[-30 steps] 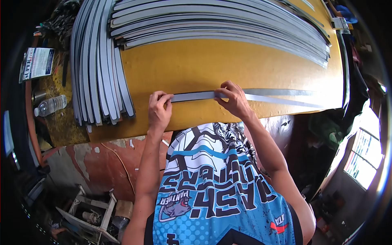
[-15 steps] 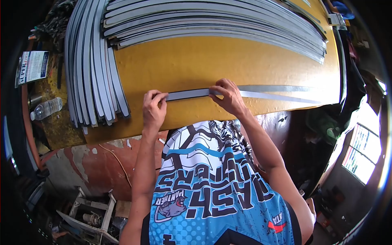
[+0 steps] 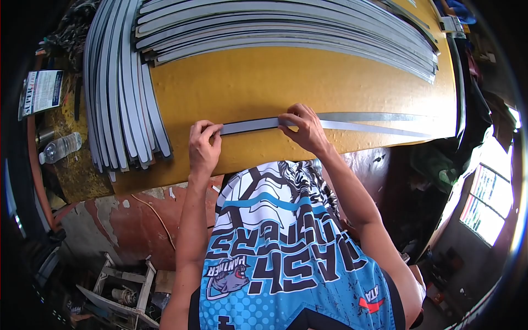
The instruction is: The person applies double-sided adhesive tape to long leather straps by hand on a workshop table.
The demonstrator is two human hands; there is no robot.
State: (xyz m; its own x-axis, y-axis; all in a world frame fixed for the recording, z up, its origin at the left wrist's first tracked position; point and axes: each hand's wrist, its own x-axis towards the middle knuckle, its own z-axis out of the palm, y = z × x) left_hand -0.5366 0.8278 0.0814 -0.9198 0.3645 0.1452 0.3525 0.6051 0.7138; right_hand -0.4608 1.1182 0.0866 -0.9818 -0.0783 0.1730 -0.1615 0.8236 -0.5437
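Observation:
Between my hands runs a long, narrow strip, pale grey on its face with a dark edge. My left hand pinches its left end between thumb and fingers. Further along, my right hand grips the same strip with thumb and curled fingers. Right of that hand the strip splits into two layers: a pale one and a darker grey one, spreading apart and then running toward the table's right edge.
On the yellow table, a pile of similar strips lies lengthwise at the left, and another pile stretches across the back. Left of them are a plastic bottle and a printed packet. A wooden frame stands on the floor below.
Both hands and the strip sit slightly further left in view, as do the piles and bottle. My grip on the strip looks the same.

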